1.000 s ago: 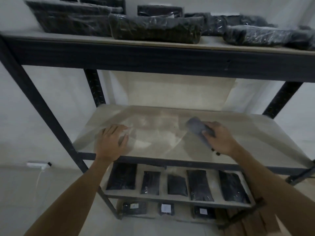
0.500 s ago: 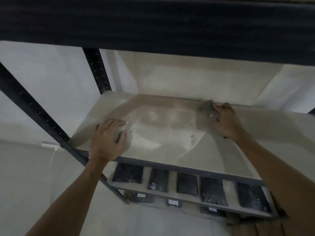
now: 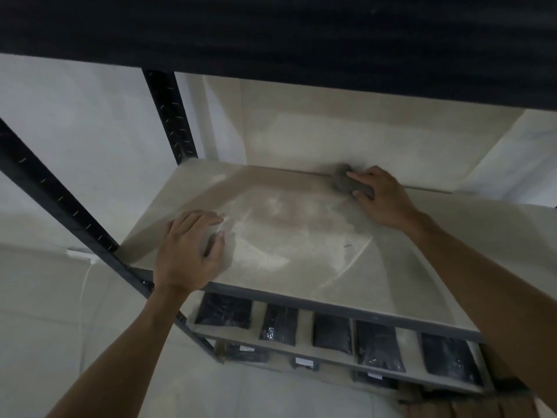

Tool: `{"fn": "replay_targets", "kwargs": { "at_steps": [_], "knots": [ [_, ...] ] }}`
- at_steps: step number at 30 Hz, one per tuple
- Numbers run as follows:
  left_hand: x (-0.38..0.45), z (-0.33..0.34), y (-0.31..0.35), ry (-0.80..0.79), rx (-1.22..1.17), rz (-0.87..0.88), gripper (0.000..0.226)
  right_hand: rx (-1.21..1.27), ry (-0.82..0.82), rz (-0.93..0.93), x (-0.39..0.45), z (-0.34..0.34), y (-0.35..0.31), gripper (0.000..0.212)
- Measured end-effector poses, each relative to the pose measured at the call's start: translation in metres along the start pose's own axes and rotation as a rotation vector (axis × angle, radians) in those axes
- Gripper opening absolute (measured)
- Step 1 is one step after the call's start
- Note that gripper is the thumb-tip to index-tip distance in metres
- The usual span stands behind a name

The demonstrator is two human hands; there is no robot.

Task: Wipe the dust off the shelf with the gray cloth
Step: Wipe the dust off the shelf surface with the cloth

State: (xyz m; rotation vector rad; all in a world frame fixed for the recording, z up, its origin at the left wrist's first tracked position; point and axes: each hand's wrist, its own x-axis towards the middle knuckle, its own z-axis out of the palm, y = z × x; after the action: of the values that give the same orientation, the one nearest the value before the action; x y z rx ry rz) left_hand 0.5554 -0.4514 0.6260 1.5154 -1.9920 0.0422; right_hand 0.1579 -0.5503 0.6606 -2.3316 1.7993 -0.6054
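Observation:
The pale shelf board [image 3: 301, 267] of a black metal rack fills the middle of the view, with lighter dust smears across its centre. My right hand [image 3: 382, 197] presses the bunched gray cloth [image 3: 345, 179] against the board at its back edge, next to the wall. Fingers cover the cloth's right side. My left hand [image 3: 190, 251] lies flat, palm down, on the board's front left part, fingers spread and holding nothing.
The dark underside of the upper shelf [image 3: 271, 34] hangs low overhead. Black uprights stand at the left front [image 3: 60, 206] and left back [image 3: 170, 116]. Several black wrapped packs [image 3: 331, 333] lie on the lower shelves. A white cable [image 3: 84, 285] runs down the left wall.
My right hand has slid the cloth from the middle of the board back to the rear edge. The view has dropped below the upper shelf. My left hand has stayed put.

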Motion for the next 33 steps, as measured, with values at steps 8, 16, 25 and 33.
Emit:
{"fn": "replay_targets", "kwargs": {
  "at_steps": [8, 16, 25, 33],
  "knots": [
    [0.001, -0.001, 0.001, -0.022, -0.004, -0.005, 0.031, 0.146, -0.001, -0.261, 0.022, -0.011, -0.006, 0.045],
    [0.0, 0.002, -0.001, -0.037, 0.042, -0.027, 0.031, 0.068, -0.03, -0.227, 0.048, 0.017, -0.022, 0.044],
    [0.001, -0.001, 0.003, -0.039, 0.028, -0.032, 0.034, 0.365, -0.213, -0.307, 0.023, -0.005, -0.032, 0.051],
    [0.001, 0.002, -0.002, -0.017, 0.01, -0.038, 0.033, 0.096, -0.044, -0.218, 0.045, 0.017, -0.04, 0.047]
  ]
}}
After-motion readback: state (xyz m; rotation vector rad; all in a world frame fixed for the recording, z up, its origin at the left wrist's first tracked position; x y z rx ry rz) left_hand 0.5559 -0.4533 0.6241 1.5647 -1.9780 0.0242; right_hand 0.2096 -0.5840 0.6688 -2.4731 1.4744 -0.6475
